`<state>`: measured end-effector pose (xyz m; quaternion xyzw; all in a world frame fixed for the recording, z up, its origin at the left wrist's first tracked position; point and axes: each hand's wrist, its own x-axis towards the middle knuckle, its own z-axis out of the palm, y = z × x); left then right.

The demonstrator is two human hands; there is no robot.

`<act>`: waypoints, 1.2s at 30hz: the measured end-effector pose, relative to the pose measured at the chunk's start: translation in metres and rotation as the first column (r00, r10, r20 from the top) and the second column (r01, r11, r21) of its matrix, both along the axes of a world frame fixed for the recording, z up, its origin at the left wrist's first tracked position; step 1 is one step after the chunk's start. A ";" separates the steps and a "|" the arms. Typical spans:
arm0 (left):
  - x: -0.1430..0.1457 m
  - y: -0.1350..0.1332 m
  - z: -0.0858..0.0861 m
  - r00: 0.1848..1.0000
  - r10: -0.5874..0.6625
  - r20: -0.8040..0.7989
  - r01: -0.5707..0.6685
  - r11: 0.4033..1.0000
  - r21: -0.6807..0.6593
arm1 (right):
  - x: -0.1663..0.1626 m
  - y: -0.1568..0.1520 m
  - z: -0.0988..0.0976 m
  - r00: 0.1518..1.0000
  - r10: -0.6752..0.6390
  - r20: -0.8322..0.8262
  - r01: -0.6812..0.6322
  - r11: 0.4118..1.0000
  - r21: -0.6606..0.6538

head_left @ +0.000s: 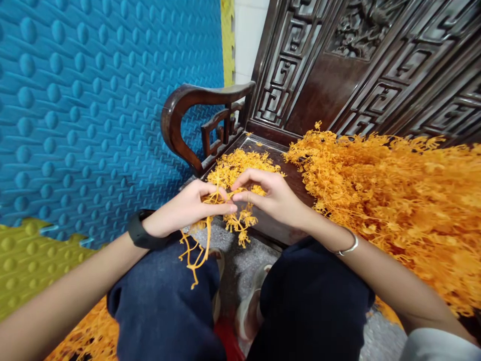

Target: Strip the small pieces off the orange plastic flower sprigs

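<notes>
My left hand (191,203), with a dark band on its wrist, is closed around a yellow-orange branching plastic sprig (206,240). Bare forked stems of the sprig hang below that hand over my left knee. Thumb and forefinger of my right hand (276,198) pinch a thin part of it, close to the left fingertips. Small frilly tips (242,225) dangle under the two hands. Just beyond them lies a small heap of yellow frilly pieces (244,165) on the dark wooden seat (296,180).
A large pile of orange sprigs (394,200) fills the right side; more orange sprigs (90,331) lie at lower left. A curved wooden armrest (176,115) and carved backrest (323,90) rise beyond. Blue matting (75,100) and yellow matting (26,265) are at left.
</notes>
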<state>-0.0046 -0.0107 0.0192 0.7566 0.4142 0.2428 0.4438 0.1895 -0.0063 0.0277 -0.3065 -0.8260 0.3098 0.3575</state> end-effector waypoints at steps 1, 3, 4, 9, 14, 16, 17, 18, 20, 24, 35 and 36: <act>-0.001 0.000 0.001 1.000 -0.002 -0.007 0.002 1.000 -0.011 | 0.004 0.001 0.001 1.000 -0.002 0.025 0.002 1.000 0.018; -0.002 -0.001 0.003 1.000 -0.018 0.009 0.019 0.999 -0.049 | 0.011 0.001 0.004 0.997 0.001 0.078 -0.005 0.999 0.042; -0.002 -0.001 0.004 0.999 -0.030 0.023 0.032 0.997 -0.065 | 0.013 0.001 0.005 0.995 0.001 0.104 -0.006 0.999 0.048; 0.001 -0.004 0.007 1.000 -0.021 0.010 0.022 0.996 -0.086 | 0.014 -0.004 0.005 0.987 -0.051 0.153 0.050 0.999 0.012; -0.003 -0.006 0.005 1.000 0.021 0.023 -0.018 0.995 -0.103 | 0.030 0.013 -0.005 0.990 -0.140 0.021 0.142 0.983 -0.120; -0.010 -0.006 0.004 0.995 0.090 0.039 -0.086 0.992 -0.093 | 0.051 0.029 -0.013 0.936 -0.333 -0.117 0.311 0.934 -0.173; -0.014 -0.006 0.004 0.991 0.125 0.041 -0.121 0.989 -0.089 | 0.062 0.038 -0.018 0.873 -0.446 -0.195 0.405 0.888 -0.219; -0.018 -0.006 0.004 0.987 0.153 0.037 -0.150 0.985 -0.084 | 0.073 0.046 -0.023 0.823 -0.525 -0.214 0.470 0.843 -0.260; -0.022 -0.005 0.004 0.985 0.174 0.020 -0.172 0.983 -0.065 | 0.088 0.062 -0.035 0.787 -0.586 -0.192 0.516 0.797 -0.314; -0.021 -0.001 0.002 0.985 0.170 0.018 -0.170 0.985 -0.023 | 0.090 0.086 -0.058 0.783 -0.609 -0.127 0.557 0.777 -0.294; -0.022 0.002 -0.002 0.985 0.169 0.034 -0.171 0.984 0.049 | 0.046 0.064 -0.040 0.974 -0.224 -0.011 0.201 0.892 -0.404; -0.022 0.002 -0.002 0.986 0.164 0.032 -0.166 0.985 0.048 | 0.037 0.055 -0.033 0.993 -0.115 -0.013 0.098 0.890 -0.445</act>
